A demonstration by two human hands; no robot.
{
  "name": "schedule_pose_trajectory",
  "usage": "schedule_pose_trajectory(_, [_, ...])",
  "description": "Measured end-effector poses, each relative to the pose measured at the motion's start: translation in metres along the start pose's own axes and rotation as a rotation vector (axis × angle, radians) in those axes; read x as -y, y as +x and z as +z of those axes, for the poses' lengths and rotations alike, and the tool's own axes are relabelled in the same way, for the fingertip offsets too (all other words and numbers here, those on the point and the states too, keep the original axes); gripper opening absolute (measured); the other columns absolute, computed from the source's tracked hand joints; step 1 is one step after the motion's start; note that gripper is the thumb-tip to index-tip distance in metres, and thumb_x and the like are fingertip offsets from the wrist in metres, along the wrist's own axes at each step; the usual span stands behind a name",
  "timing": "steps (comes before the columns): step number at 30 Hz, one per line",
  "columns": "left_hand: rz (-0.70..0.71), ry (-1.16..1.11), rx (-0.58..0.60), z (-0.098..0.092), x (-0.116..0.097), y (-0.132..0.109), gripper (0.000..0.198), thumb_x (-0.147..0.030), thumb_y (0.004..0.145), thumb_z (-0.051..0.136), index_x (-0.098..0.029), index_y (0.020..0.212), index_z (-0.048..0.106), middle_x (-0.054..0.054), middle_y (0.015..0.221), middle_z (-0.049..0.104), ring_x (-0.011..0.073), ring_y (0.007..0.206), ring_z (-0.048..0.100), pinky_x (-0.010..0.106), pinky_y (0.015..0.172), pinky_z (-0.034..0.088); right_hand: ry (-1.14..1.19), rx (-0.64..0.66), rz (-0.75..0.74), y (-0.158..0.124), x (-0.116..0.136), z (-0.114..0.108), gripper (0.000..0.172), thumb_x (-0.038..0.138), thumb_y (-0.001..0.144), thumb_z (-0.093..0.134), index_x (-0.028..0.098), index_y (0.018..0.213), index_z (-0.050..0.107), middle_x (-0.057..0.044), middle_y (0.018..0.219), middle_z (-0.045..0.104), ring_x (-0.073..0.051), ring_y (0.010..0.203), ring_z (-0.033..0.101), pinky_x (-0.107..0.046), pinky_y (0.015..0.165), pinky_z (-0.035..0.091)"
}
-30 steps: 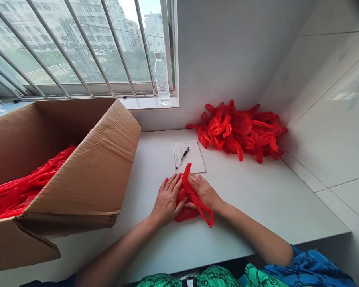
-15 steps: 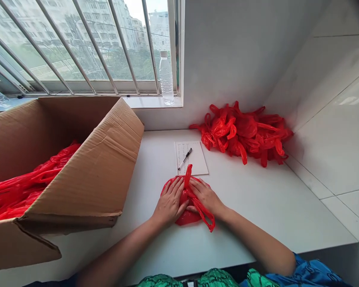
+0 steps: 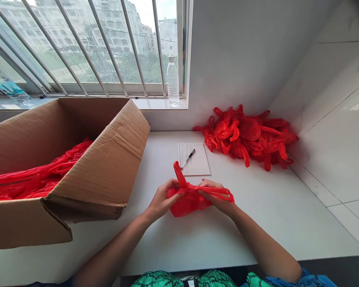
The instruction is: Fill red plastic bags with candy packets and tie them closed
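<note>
1. The left hand (image 3: 163, 201) and the right hand (image 3: 217, 198) were apart, with a red plastic bag (image 3: 191, 204) bunched between them, and both were closed on it: the left pinched it near the foot of one handle, and the right had its fingers curled around the other handle
2. The bag was in front of the person, over the white counter (image 3: 275, 225) and just short of the paper (image 3: 201, 165); whether its lower part touched the counter, I could not tell
3. It was gathered and crumpled, not laid flat, with its body a loose mass below the hands; no finished fold or knot could be made out
4. Its long axis ran roughly left to right across the person's front, following the stretched second handle (image 3: 224, 193), which pointed right past the right hand
5. The first handle (image 3: 177, 172) stood up, tilted slightly left, and pointed away from the person toward the paper
6. A heap of red bags (image 3: 245, 137) lay in the corner of the counter against the wall, well to the right of the hands
7. More red bags (image 3: 32, 181) lay in the open cardboard box (image 3: 101, 175) on the left; the count in either place could not be told
8. A pen (image 3: 189, 158) lay on the paper, whose small marks were too fine to read
</note>
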State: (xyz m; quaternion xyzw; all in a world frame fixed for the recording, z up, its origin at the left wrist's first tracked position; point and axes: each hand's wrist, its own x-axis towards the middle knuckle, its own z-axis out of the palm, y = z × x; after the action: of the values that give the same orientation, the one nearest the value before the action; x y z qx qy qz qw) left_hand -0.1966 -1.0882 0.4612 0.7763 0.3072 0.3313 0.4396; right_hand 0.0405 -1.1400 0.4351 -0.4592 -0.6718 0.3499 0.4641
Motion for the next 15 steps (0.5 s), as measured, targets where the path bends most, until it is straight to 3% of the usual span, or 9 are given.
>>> schedule_pose_trajectory(2, [-0.056, -0.098, 0.06, -0.001, -0.02, -0.005, 0.031, -0.041, 0.093, 0.059, -0.02, 0.115, 0.055, 0.005, 0.103, 0.066, 0.0192, 0.093, 0.063, 0.03, 0.081, 0.05, 0.157, -0.027, 0.07, -0.005, 0.006, 0.002, 0.027, 0.044, 0.095, 0.057, 0.022, 0.086, 0.07, -0.003, 0.09, 0.071, -0.02, 0.088, 0.066, -0.046, 0.107, 0.043])
schedule_pose_trajectory(5, [-0.081, -0.026, 0.18, 0.001, -0.052, -0.014, 0.051, -0.047, 0.087, 0.066, -0.021, 0.127, 0.049, 0.005, 0.104, 0.065, 0.0182, 0.09, 0.061, 0.026, 0.075, 0.048, 0.262, -0.002, -0.015, -0.013, 0.01, 0.007, 0.029, 0.041, 0.095, 0.058, 0.022, 0.076, 0.071, -0.002, 0.079, 0.069, -0.019, 0.083, 0.065, -0.045, 0.109, 0.042])
schedule_pose_trajectory(9, [-0.087, 0.278, 0.306, -0.005, -0.094, -0.022, 0.029, -0.046, 0.09, 0.059, -0.017, 0.092, 0.064, -0.002, 0.069, 0.055, 0.0102, 0.061, 0.047, 0.022, 0.057, 0.035, 0.299, 0.034, -0.125, -0.022, 0.008, 0.009, 0.027, 0.039, 0.094, 0.058, 0.023, 0.077, 0.072, -0.003, 0.078, 0.068, -0.022, 0.086, 0.066, -0.045, 0.105, 0.045])
schedule_pose_trajectory(12, [-0.105, 0.194, 0.244, -0.032, -0.132, -0.034, 0.031, -0.043, 0.095, 0.052, -0.017, 0.087, 0.065, 0.0, 0.073, 0.06, 0.0104, 0.064, 0.05, 0.022, 0.058, 0.039, 0.214, -0.08, -0.076, -0.023, 0.002, 0.006, 0.032, 0.05, 0.092, 0.055, 0.024, 0.091, 0.074, -0.008, 0.093, 0.071, -0.028, 0.099, 0.065, -0.044, 0.095, 0.052])
schedule_pose_trajectory(15, [-0.206, -0.018, 0.02, -0.081, -0.168, -0.053, 0.036, -0.052, 0.091, 0.056, -0.018, 0.095, 0.068, 0.004, 0.085, 0.07, 0.0172, 0.073, 0.064, 0.024, 0.059, 0.05, 0.105, -0.124, 0.02, -0.02, -0.007, 0.006, 0.037, 0.054, 0.093, 0.051, 0.024, 0.093, 0.073, -0.009, 0.092, 0.07, -0.027, 0.091, 0.066, -0.038, 0.083, 0.055])
